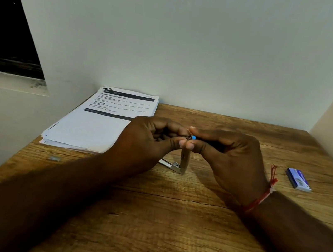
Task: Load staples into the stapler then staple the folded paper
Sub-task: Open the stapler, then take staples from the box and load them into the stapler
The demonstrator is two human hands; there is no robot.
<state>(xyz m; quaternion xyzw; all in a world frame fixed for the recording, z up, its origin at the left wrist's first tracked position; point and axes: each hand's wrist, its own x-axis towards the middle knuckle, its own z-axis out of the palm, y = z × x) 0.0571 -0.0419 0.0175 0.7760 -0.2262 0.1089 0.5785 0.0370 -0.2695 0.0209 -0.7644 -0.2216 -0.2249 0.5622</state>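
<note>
The person's two hands meet over the middle of the worktop point(167, 224), both working on the stapler point(184, 161). The stapler stands swung open directly beneath the fingertips: its metal base lies flat on the wood under the left hand point(152, 139), and one arm rises upright to where the thumbs meet. Standing it this way probably lets the worktop take the weight, so the fingers are free for the fine work at the top.

The left hand is curled, thumb and forefinger pinching the upper end of the upright arm, apparently to steady it. The right hand point(228, 155) is curled too, pinching a small blue tip point(193, 137) at that same end. This looks like the pusher or cap that must be moved to open the staple channel. Whether any staples are already inside cannot be seen, since the fingers cover the channel.

A box of staples point(298, 179) lies well apart beyond the right wrist, on the outer side, within reach of that hand for the loading step. A stack of printed paper point(104, 129) lies just beyond and outside the left hand, touching the wall; no fold can be made out from here. A small grey scrap point(54, 158) lies outside the left forearm, too blurred to identify. A red thread point(263, 195) circles the right wrist.
</note>
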